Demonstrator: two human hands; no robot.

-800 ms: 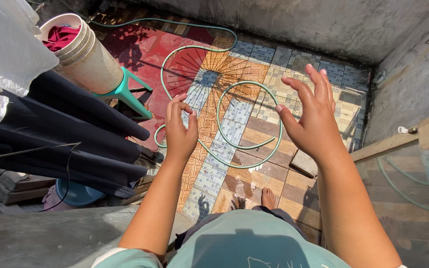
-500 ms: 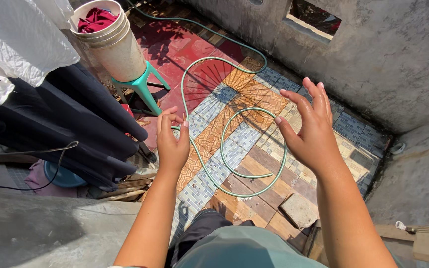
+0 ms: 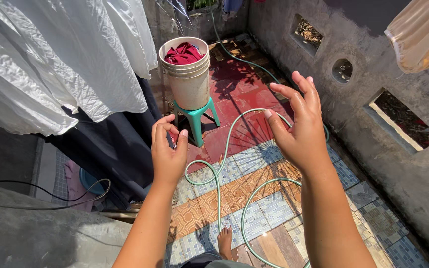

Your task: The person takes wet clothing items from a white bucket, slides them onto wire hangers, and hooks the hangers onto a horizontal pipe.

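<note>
Left hand (image 3: 167, 151) raised, fingers curled loosely, holding nothing. Right hand (image 3: 299, 126) raised, fingers spread apart, empty. Below both, a pale green garden hose (image 3: 218, 173) loops across the patterned floor tiles (image 3: 254, 198). Beyond, a cream plastic bucket (image 3: 188, 74) of red cloth stands on a teal plastic stool (image 3: 196, 116).

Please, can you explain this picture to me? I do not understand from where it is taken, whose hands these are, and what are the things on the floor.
The camera sits on a person's head and looks down, so the two bare arms rising from the bottom edge are that person's own. The left hand and the right hand are both raised in the air with fingers open; neither holds anything. One bare foot shows below, on a floor of mixed coloured tiles. A thin green hose lies on it in loose loops. Beyond the left hand, a cream bucket with a red cloth inside stands on a small teal stool. White sheets hang at the left, dark cloth below them. A rough concrete wall with openings runs along the right.
</note>
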